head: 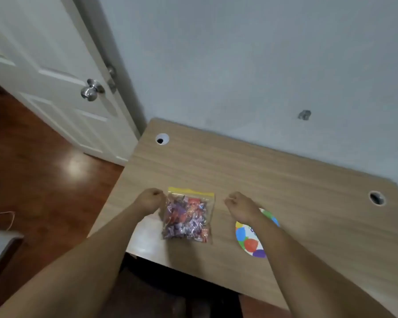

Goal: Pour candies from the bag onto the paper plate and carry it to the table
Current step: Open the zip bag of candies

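A pale blue-grey wall (251, 65) backs a light wood-grain bench (239, 175), which stands in a corner beside a white panelled door (44, 72).

Two bare forearms reach in from the near edge of the view. The left hand (151, 199) is curled into a loose fist, knuckles up, and sits right against the upper left corner of the candy bag (187, 218). Whether its fingertips pinch the plastic or only touch it cannot be told, since the picture is blurred there. The right hand (240, 206) is also curled shut, fingers tucked under, and holds nothing. It hovers above the bench a little to the right of the bag, apart from it.

The bag is a clear zip pouch with a yellow strip (191, 192) along its top edge. It lies flat on the bench between the two hands, packed with small wrapped candies in purple, red and silver. It looks sealed.

The paper plate (248, 239) lies on the bench to the right of the bag, partly hidden beneath the right wrist and forearm. It is white with bright balloon shapes in blue, red, yellow, green and purple.

Farther out, the bench has a round cable hole (162, 139) near its far left corner and another cable opening (376, 198) near its right edge. The door carries a silver round knob (91, 90). A glossy reddish-brown wood floor (32, 168) spreads to the left of the bench.
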A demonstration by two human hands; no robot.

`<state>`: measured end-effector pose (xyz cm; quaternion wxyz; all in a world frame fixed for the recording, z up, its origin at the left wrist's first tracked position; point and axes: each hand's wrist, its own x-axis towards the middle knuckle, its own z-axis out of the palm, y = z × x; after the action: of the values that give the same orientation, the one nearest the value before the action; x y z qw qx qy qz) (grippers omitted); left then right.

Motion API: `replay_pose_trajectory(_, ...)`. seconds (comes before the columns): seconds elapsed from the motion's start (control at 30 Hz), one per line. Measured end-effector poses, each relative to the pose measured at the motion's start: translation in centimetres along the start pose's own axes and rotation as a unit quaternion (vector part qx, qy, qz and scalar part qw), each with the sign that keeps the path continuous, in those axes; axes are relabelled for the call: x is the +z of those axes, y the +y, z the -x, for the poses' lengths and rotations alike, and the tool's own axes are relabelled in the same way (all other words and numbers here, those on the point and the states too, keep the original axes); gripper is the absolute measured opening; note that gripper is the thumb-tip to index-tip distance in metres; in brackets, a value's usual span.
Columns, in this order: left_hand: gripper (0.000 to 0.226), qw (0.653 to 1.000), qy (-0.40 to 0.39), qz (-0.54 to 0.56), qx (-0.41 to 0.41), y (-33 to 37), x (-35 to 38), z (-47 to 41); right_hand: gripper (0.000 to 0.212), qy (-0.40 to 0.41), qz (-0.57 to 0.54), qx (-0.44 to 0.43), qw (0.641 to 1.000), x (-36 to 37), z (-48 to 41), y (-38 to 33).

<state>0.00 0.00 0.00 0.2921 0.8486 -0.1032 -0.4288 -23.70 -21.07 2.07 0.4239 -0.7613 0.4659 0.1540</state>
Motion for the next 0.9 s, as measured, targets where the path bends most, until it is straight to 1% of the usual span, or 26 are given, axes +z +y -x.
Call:
replay_pose_trajectory(0.03,0.015,1.0,0.004,0.011,-0.009,-0.6,0.6,-0.6,0.048,-0.001,-0.016,0.003,1.0,0.9,-0.8,0.2)
replay_pose_trajectory(0.07,0.018,0.999,0.016,0.031,-0.022,-0.8,1.1,-1.1,0.045,-0.002,-0.028,0.008,1.0,1.4,-1.2,0.2)
replay_pose_trajectory(0.13,0.032,0.997,0.015,0.068,-0.045,-1.8,2.5,-1.6,0.041,-0.018,-0.029,0.019,0.999,2.9,-1.9,0.4)
replay_pose_trajectory(0.17,0.036,0.995,0.025,0.078,-0.054,-2.3,3.3,-2.2,0.04,-0.02,-0.025,0.014,0.999,3.9,-2.7,0.7)
replay_pose_trajectory(0.27,0.027,0.992,0.051,0.096,-0.065,-2.9,4.6,-3.2,0.034,-0.016,-0.025,0.007,1.0,5.1,-3.8,0.4)
replay_pose_trajectory(0.37,0.025,0.983,0.074,0.147,-0.085,-3.5,5.6,-4.4,0.04,-0.003,-0.047,0.024,0.999,6.4,-5.2,0.7)
replay_pose_trajectory(0.43,0.033,0.974,0.06,0.193,-0.101,-3.5,6.1,-4.6,0.04,0.001,-0.063,0.035,0.997,6.9,-5.7,0.6)
replay_pose_trajectory(0.47,0.033,0.971,0.046,0.206,-0.109,-3.6,6.4,-4.6,0.041,-0.008,-0.089,0.044,0.995,7.1,-5.8,0.6)
replay_pose_trajectory(0.5,0.032,0.97,0.031,0.213,-0.11,-3.5,6.6,-4.4,0.049,-0.021,-0.134,0.05,0.989,7.5,-6.2,0.9)
replay_pose_trajectory(0.53,0.033,0.97,0.022,0.215,-0.109,-3.5,6.7,-4.3,0.061,-0.033,-0.177,0.057,0.982,7.6,-6.3,1.1)
replay_pose_trajectory(0.57,0.034,0.968,0.021,0.226,-0.103,-3.5,6.8,-4.1,0.066,-0.044,-0.211,0.052,0.975,7.8,-6.4,1.5)
replay_pose_trajectory(0.6,0.035,0.967,0.021,0.234,-0.093,-3.4,6.7,-3.7,0.063,-0.054,-0.227,0.043,0.971,7.6,-6.2,1.7)
replay_pose_trajectory(0.63,0.035,0.966,0.025,0.245,-0.082,-3.3,6.7,-3.5,0.056,-0.063,-0.242,0.028,0.968,7.6,-5.7,2.0)
replay_pose_trajectory(0.73,0.024,0.968,0.043,0.244,-0.045,-2.7,6.3,-1.7,0.032,-0.076,-0.289,0.007,0.954,6.8,-3.5,2.1)
replay_pose_trajectory(0.77,0.022,0.968,0.05,0.243,-0.031,-2.5,6.3,-1.0,0.029,-0.069,-0.293,-0.009,0.953,6.7,-2.8,2.3)
replay_pose_trajectory(0.87,0.018,0.965,0.065,0.253,0.01,-2.1,6.1,1.3,0.032,-0.033,-0.246,-0.058,0.967,6.4,-0.1,2.4)
replay_pose_trajectory(0.9,0.018,0.965,0.07,0.253,0.016,-1.9,6.2,2.3,0.029,-0.019,-0.247,-0.075,0.966,6.5,0.8,2.3)
